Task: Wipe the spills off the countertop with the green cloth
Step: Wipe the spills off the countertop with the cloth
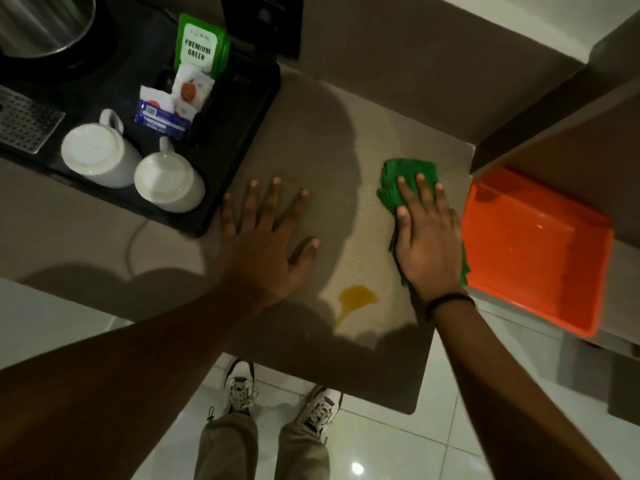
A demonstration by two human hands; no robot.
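**Trainee:** Where does everything sit right now?

**Coach:** Your right hand [427, 242] lies flat on the green cloth [403, 183], fingers [420, 194] extended and close together, pressing it onto the countertop [332, 140] near its right edge. Nothing is pinched; the cloth is simply pinned under your palm. Your left hand [265, 239] rests spread on the bare counter, fingers fanned wide, holding nothing.

**Trainee:** And the spill?

**Coach:** One yellow puddle [356, 299] sits between your wrists, near the front edge, with a thin tail running toward you. It lies just left of the heel of your right hand, and the cloth is not yet on it. I cannot tell whether other wet patches remain elsewhere; the shadows hide too much.

**Trainee:** How do I take it cleanly?

**Coach:** You want to draw the cloth nearer and leftward so its bulk covers the puddle, then sweep away from the front edge, toward the far side. Pushing forward likely sends liquid onto the floor by your shoes [242, 386]. Keep your palm flat and pressure even, so the cloth soaks rather than smears.

**Trainee:** Anything to steer clear of?

**Coach:** The orange tray [540, 251] lies just right of the cloth, and the black tray [239, 133] with its white mugs [98, 150] sits left. Keep your strokes between them.
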